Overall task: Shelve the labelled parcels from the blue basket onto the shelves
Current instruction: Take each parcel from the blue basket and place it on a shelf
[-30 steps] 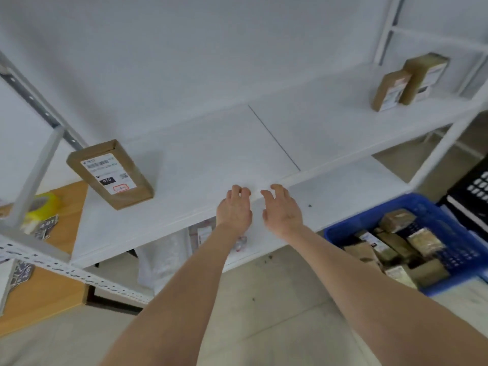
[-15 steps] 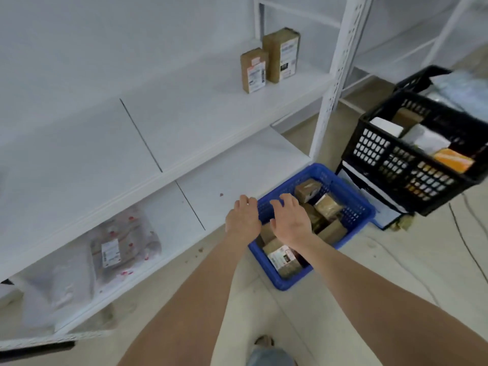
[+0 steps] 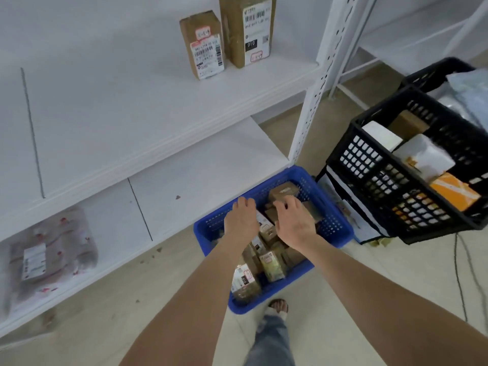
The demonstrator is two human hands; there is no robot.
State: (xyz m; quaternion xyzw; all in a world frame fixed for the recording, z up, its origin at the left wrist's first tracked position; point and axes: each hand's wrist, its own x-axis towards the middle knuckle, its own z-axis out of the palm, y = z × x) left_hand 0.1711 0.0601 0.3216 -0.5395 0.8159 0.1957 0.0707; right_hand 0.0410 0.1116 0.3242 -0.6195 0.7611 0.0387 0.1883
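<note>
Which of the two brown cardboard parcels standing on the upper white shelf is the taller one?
The right-hand brown cardboard parcel, its label marked 010; the left parcel beside it stands clearly shorter.

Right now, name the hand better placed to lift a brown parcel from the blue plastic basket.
Right. The right hand hovers directly over the brown cardboard parcels; the left hand sits nearer the blue plastic basket's left wall.

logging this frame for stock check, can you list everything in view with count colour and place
blue basket: one, blue, on floor by the shelf post
parcels in basket: several, brown, labelled
shelved parcels: two, brown, upright on the upper shelf
bagged parcel: one, clear wrap, lower shelf left
black crate: one, black, right, holding white and orange packs
shelves: white
left hand: over basket, empty
right hand: over basket, empty
</note>
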